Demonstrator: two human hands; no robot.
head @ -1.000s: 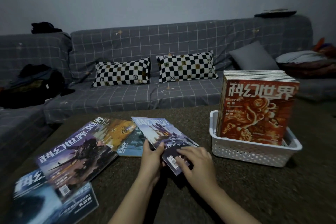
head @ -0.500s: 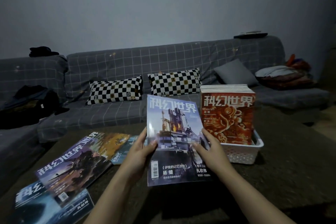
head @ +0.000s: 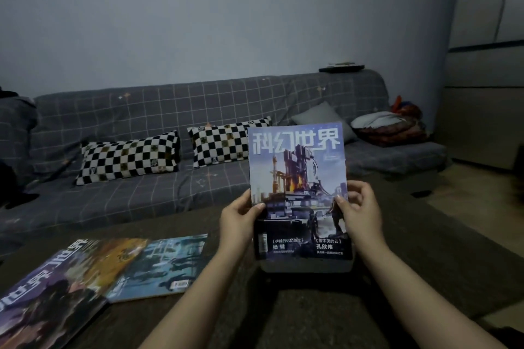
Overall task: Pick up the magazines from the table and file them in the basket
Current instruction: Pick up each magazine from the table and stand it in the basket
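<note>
Both hands, left (head: 241, 221) and right (head: 360, 211), grip an upright blue-purple glossy magazine (head: 299, 190) by its side edges, above a pale basket edge (head: 306, 266). Three more magazines (head: 158, 265) lie unfiled on the dark surface (head: 425, 249).

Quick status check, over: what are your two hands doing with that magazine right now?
Left hand and right hand grip the upright magazine by its edges. Basket mostly hidden behind it. Other magazines on the table. Nothing blocking.

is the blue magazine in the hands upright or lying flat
Upright. The blue magazine stands cover-forward, title at top, with the left hand and right hand gripping its side edges.
</note>
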